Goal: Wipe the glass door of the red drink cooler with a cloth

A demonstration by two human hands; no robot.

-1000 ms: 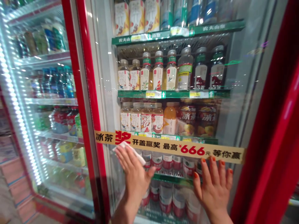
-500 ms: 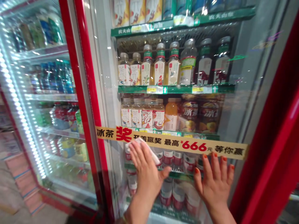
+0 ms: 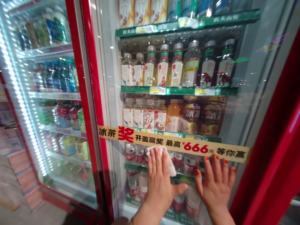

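Observation:
My left hand (image 3: 161, 179) presses a white cloth (image 3: 170, 161) flat against the glass door (image 3: 246, 93) of a drinks fridge, just below a yellow sticker strip (image 3: 173, 143) with red and black print. Its fingers lie stretched over the cloth. My right hand (image 3: 217, 184) lies flat on the same glass to the right, fingers spread, under the strip's right end. Behind the glass stand rows of tea bottles (image 3: 159, 67) on green shelves (image 3: 178, 90).
A second lit fridge (image 3: 51, 103) with a red frame (image 3: 87, 93) stands to the left, full of bottles. A red door edge (image 3: 276, 150) runs down the right side. Floor and stacked boxes (image 3: 21, 178) show at lower left.
My left hand slid the cloth rightward along the glass under the sticker strip, ending close to my right hand. My right hand stayed flat in place.

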